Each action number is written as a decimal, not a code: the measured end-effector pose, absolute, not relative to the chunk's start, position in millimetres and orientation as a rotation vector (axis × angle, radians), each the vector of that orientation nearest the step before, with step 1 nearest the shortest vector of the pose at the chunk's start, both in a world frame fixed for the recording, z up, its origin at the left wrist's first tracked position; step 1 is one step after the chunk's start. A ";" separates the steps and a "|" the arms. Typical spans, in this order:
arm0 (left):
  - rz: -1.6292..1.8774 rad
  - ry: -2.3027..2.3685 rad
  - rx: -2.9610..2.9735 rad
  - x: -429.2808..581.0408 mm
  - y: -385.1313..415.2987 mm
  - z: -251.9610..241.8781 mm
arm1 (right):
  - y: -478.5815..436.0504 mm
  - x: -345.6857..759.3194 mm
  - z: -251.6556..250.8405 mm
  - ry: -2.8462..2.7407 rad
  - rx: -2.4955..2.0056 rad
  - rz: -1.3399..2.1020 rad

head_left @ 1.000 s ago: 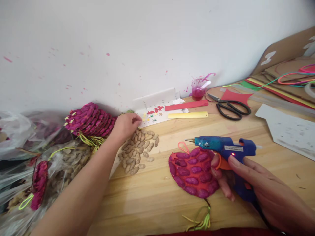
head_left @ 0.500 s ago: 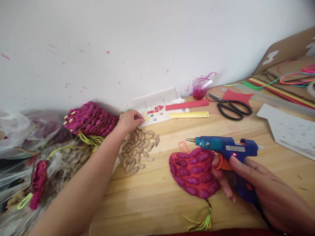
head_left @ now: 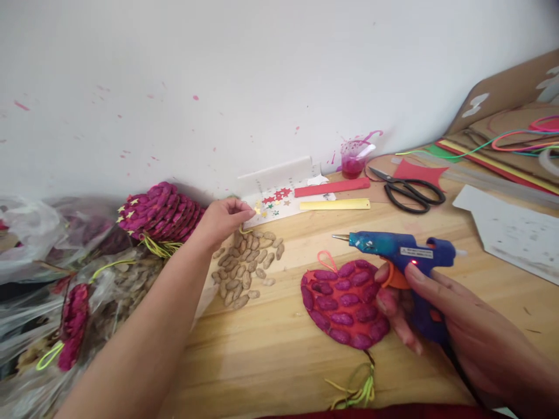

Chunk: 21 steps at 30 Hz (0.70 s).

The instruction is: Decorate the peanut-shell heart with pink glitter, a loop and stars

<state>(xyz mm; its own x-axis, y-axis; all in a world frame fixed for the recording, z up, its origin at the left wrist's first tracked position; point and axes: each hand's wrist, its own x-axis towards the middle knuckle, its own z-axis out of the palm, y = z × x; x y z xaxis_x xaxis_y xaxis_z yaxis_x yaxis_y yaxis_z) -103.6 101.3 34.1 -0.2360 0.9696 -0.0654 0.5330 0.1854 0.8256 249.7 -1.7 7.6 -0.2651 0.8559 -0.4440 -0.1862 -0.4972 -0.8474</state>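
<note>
My right hand [head_left: 437, 314] is wrapped round a blue glue gun [head_left: 397, 250] with a glowing red light. Its orange trigger lies under my fingers and its metal nozzle points left. Below the nozzle lies a heart-shaped ornament [head_left: 345, 302] covered in purple-painted peanuts, with an orange loop on top and a yellow-green tassel at the bottom. My left hand [head_left: 227, 218] reaches to the sheet of white paper [head_left: 301, 210], thumb and fingers pinched at a small gold star [head_left: 258, 210]. Red, green and gold stars [head_left: 279, 196] are scattered on that sheet.
Loose peanuts [head_left: 244, 267] are piled below my left hand. A stack of purple peanut ornaments [head_left: 152, 212] and plastic bags [head_left: 109, 302] stand left. Black scissors [head_left: 410, 192], a red strip [head_left: 332, 187], a yellow strip [head_left: 334, 205] and a cup of pink paint [head_left: 353, 160] lie behind.
My left hand has shifted slightly, its fingertips now closer to the gold stars. The glue gun has risen a little above the heart ornament in my right hand.
</note>
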 end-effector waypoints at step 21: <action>1.015 1.213 1.184 -9.1 36.3 48.0 | 65.4 189.4 47.3 -1.169 -0.837 1.842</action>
